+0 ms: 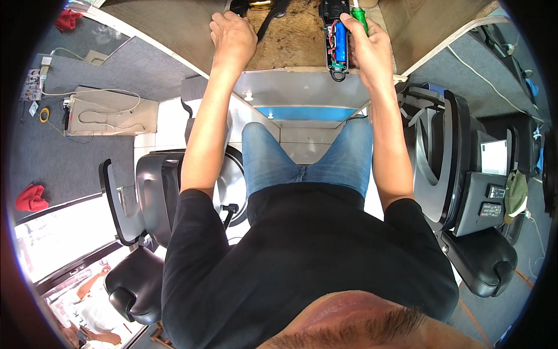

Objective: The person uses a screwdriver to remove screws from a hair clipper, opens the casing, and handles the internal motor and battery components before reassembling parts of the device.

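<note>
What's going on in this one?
A seated person works at a worn wooden surface. Their right grip has a green-handled tool beside an opened black device, thumb at the device's edge; whether it also holds the device is unclear. The casing is off on the upper side, showing a blue cylinder and thin wires. The left grip is by a black strap; what it holds, if anything, is unclear.
</note>
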